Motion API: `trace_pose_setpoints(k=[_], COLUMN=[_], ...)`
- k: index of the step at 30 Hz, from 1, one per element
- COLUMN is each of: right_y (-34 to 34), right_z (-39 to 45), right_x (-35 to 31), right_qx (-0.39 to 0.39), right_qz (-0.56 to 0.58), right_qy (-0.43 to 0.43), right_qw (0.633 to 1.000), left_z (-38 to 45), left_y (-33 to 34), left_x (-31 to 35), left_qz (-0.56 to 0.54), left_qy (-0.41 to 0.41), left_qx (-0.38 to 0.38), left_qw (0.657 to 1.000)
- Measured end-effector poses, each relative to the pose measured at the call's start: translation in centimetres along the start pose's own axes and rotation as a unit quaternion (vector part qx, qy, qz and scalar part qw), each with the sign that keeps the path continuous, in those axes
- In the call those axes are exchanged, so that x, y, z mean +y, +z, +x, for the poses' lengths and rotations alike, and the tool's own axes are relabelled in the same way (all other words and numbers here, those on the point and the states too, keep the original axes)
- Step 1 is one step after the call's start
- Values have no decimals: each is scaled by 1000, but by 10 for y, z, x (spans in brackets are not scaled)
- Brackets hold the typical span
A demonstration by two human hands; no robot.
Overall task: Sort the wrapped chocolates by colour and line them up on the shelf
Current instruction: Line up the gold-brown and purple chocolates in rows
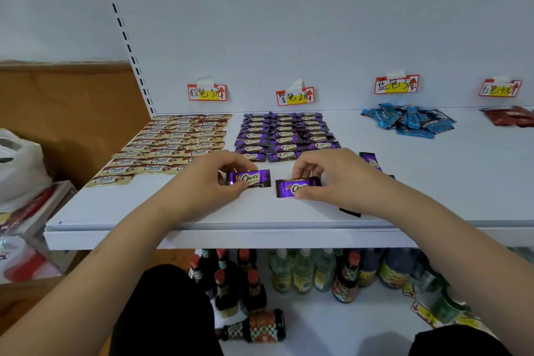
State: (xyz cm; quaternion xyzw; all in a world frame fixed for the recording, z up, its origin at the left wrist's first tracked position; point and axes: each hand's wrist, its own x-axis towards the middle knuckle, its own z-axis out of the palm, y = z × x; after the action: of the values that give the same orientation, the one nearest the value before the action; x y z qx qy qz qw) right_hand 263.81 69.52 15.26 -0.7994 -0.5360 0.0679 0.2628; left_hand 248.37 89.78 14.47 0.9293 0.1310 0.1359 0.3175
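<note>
Currently your left hand [215, 175] pinches one purple chocolate [250, 178] by its left end, and your right hand [323, 175] pinches a second purple chocolate [296, 187] over its right half. Both lie flat on the shelf [202, 215], just in front of the purple block [284, 136]. Long axes run left-right, parallel to the block's rows; the "Choco" lettering reads upright toward you. The left piece sits nearly level, the right one tilted slightly, left end nearer you.

Judgement: the next move goes straight away from you. The block's front row looks short at its right, nearer your right hand. A loose purple piece [371, 161] lies right of the block, angled.
</note>
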Motion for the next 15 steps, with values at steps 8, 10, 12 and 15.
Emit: trace_pose_setpoints(k=[8,10,12,15], right_y=[-2,-2,-2,-4], right_z=[19,22,23,22], right_x=[7,10,11,11], right_qx=[12,16,21,58], right_qz=[40,39,39,27], right_qy=[21,28,32,19], right_qw=[999,999,999,998], left_z=[-3,-3,-3,-4], left_y=[1,4,5,7], left_x=[-3,-4,-6,-9], left_qz=[6,5,14,27], left_qy=[22,33,44,52], left_qx=[14,27,35,42], left_qw=[1000,999,998,997])
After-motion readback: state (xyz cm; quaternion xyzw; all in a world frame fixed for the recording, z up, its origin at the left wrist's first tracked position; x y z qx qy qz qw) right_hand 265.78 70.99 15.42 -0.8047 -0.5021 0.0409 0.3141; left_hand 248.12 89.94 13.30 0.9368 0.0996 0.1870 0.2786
